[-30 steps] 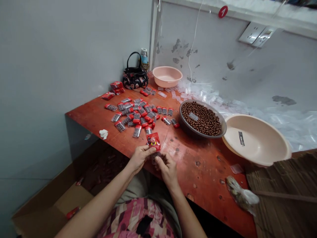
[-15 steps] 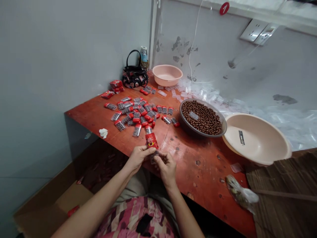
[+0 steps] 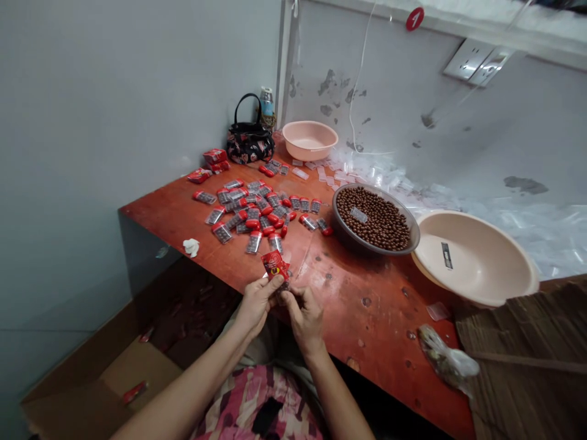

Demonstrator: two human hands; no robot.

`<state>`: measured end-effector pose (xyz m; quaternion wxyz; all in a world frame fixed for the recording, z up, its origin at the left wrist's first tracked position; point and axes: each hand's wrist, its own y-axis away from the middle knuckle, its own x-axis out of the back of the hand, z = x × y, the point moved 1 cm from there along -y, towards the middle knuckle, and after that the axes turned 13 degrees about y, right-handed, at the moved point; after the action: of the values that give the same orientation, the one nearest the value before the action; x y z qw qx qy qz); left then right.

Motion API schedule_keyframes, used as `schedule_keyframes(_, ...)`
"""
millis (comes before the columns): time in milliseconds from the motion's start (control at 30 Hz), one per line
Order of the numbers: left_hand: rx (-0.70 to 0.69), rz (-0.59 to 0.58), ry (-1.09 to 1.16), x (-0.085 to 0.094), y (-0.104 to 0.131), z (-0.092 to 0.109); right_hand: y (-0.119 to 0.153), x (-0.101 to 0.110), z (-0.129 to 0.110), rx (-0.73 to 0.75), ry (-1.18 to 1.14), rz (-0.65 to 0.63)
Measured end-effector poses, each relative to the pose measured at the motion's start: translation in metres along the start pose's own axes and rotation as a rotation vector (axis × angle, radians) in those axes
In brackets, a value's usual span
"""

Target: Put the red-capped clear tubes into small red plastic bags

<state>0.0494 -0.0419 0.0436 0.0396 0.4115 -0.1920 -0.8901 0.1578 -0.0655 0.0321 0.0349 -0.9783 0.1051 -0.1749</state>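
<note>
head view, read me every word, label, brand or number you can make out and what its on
"1": white on the round red sign high on the wall
Red packet in the left hand: printed, too small and blurred to read
Dark label in the large cream basin: too small to read
Pink basin: faint marking on its side, unreadable
Red packets beside the handbag: printing too small to read
</note>
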Motion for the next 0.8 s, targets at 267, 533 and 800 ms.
schedule_keyframes(267, 0.022, -0.063, 0.015, 0.004, 0.003, 0.001, -0.001, -0.006, 0.009, -0.288, -0.317, -0.089)
schedule_keyframes(533, -0.023, -0.006, 0.001, 0.006, 0.001, -0.006, 0.003, -0.003, 0.004, -0.041, -0.005, 0.037)
schedule_keyframes(800, -0.050, 0.048, -0.022, 0.007, 0.008, -0.007, 0.001, -0.005, 0.009, -0.196, -0.134, -0.008)
